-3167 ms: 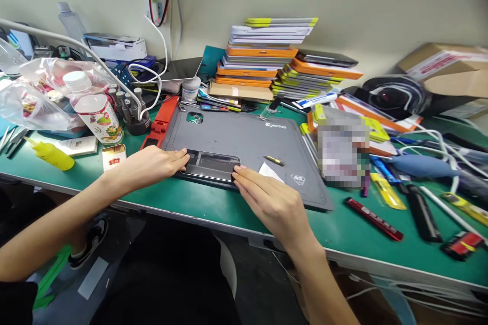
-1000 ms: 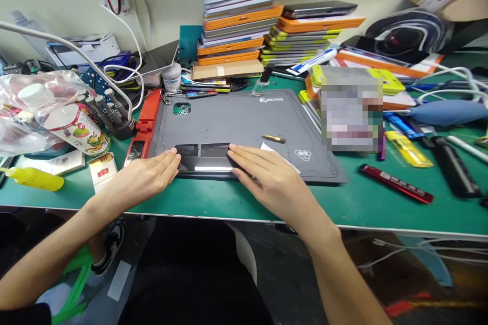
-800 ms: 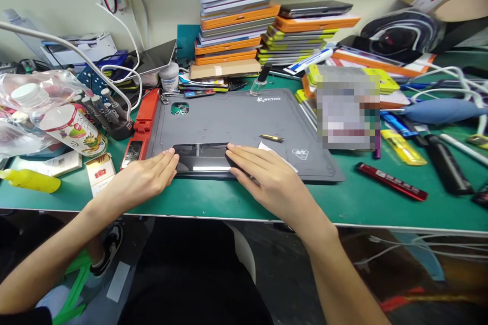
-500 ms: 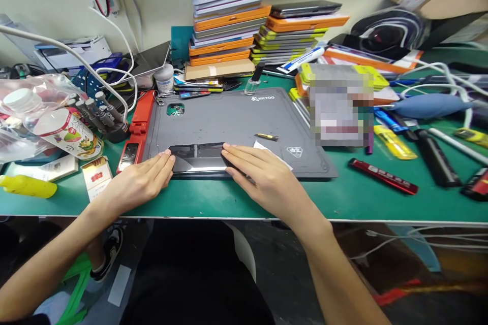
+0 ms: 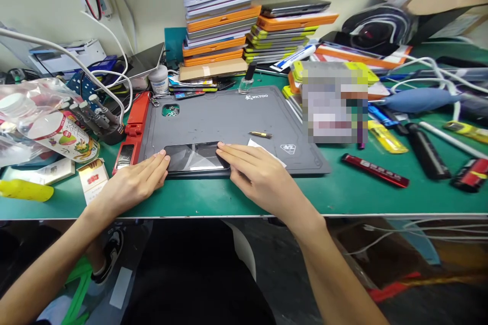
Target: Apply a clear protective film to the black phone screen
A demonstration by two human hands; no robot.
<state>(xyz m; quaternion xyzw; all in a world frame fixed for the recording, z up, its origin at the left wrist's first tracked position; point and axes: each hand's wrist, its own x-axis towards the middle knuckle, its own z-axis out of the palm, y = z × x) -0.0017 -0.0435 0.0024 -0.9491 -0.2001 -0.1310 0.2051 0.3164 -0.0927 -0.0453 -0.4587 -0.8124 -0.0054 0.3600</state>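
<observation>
A black smartphone (image 5: 196,156) lies lengthwise at the front edge of the grey work mat (image 5: 206,117), its glossy screen facing up with bright reflections. My left hand (image 5: 139,179) holds its left end, fingers extended close together along that edge. At the right end, my right hand (image 5: 263,175) grips the phone with the fingertips on its far corner and the thumb at the near side. The undersides of both hands are hidden. Just beyond my right hand are a white paper piece (image 5: 267,151) and a small brass-coloured tool (image 5: 261,135).
A red hinged holder (image 5: 135,129) borders the mat's left side. Stacked boxes (image 5: 221,25) stand behind, with a glass bottle (image 5: 247,80) before them. To the right lie a red tube-like item (image 5: 375,170) and a blue air blower (image 5: 421,99). A printed cup (image 5: 63,134) stands left.
The reflections on the phone's screen have changed, and its tilt looks slightly different. Both hands stay at its ends. The whole view has shifted a little.
</observation>
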